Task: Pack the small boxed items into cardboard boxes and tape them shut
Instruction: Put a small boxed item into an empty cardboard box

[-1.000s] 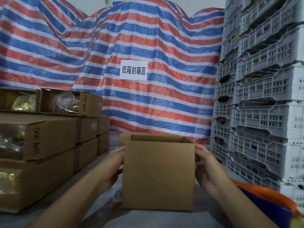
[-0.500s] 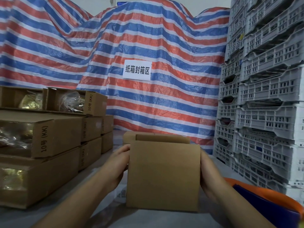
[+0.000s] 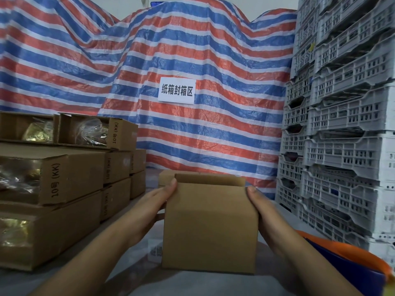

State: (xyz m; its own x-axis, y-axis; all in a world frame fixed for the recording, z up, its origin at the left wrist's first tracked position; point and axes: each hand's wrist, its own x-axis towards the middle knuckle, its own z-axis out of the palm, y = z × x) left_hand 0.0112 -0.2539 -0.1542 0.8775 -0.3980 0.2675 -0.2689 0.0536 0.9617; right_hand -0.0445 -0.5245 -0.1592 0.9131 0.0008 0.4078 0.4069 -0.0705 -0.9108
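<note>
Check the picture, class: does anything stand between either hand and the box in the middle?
Nothing visible does. The left hand lies flat against the left side of the box, the right hand flat against its right side, fingers straight. Both are already in contact.

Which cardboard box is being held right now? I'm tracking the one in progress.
The plain unprinted box at centre, held between the left hand and right hand; the stacked boxes at left carry print.
</note>
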